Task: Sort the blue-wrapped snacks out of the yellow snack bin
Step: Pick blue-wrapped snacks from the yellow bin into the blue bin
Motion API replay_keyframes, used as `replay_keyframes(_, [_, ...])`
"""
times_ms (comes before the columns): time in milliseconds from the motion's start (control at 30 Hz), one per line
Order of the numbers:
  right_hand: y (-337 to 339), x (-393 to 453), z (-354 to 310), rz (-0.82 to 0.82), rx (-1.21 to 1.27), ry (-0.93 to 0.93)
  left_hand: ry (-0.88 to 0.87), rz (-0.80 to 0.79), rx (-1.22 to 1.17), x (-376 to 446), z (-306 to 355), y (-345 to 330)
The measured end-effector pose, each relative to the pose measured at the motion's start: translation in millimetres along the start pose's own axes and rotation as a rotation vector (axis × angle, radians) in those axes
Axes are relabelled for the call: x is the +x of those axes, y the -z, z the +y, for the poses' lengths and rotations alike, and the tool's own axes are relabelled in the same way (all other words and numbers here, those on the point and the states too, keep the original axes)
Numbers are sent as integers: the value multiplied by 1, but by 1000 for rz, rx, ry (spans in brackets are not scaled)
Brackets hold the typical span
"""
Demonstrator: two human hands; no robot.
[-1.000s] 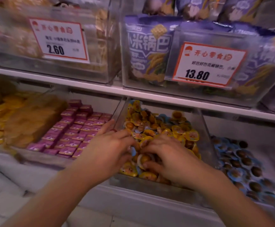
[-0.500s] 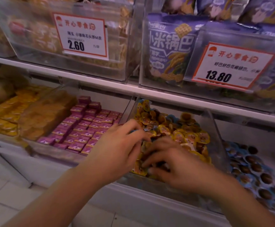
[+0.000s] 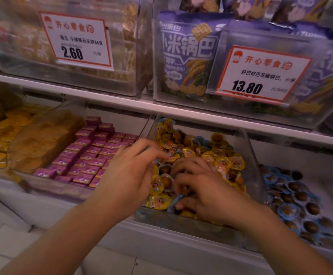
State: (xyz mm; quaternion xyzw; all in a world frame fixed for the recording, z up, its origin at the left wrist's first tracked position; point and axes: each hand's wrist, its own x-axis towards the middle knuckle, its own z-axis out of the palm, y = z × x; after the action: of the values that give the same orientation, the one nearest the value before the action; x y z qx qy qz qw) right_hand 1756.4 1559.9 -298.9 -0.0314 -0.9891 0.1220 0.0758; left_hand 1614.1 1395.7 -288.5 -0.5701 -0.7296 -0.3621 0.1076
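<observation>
At the shelf's lower tier, blue-wrapped snacks [image 3: 176, 201] are lying scattered through the yellow snack bin [image 3: 250, 155], several at its twelve o'clock edge. Left hand [image 3: 130, 175] is pinching one blue wrapper; right hand [image 3: 207, 193], fingers curled, is digging another free. Lifting singly probably spares the yellow ones.

Snack shop: price tags [image 3: 76, 39], bins [image 3: 249, 167]

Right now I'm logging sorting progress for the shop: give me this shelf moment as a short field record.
bin: clear bin heaped with yellow-wrapped snacks
strays: blue-wrapped snacks at the back of the heap
left hand: holds blue-wrapped pieces
right hand: fingers curled into the heap, pinching a blue wrapper
right neighbour: blue snack pile
left neighbour: pink boxes
</observation>
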Motion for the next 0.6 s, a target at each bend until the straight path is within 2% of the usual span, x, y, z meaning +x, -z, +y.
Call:
replay_keyframes(67, [8, -2, 3, 142, 215, -67, 17, 20, -70, 0, 5, -3])
replay_keyframes(167, [19, -1, 4, 365, 615, -164, 74, -63, -144, 0, 15, -12])
replay_keyframes(233, [18, 3, 0, 421, 710, -142, 154, -125, -252, 1, 19, -19])
replay_keyframes(300, [13, 5, -3, 387, 714, -120, 239, -98, -385, 4, 19, -20])
replay_keyframes(367, [8, 3, 3, 299, 589, -141, 292, 6, -479, 7, 17, -17])
replay_keyframes(500, [-5, -1, 15, 72, -138, -127, 383, 159, -664, 12, 12, -9])
replay_keyframes(600, [-11, 3, 13, -59, -302, -200, 431, 160, -764, 12, 10, -8])
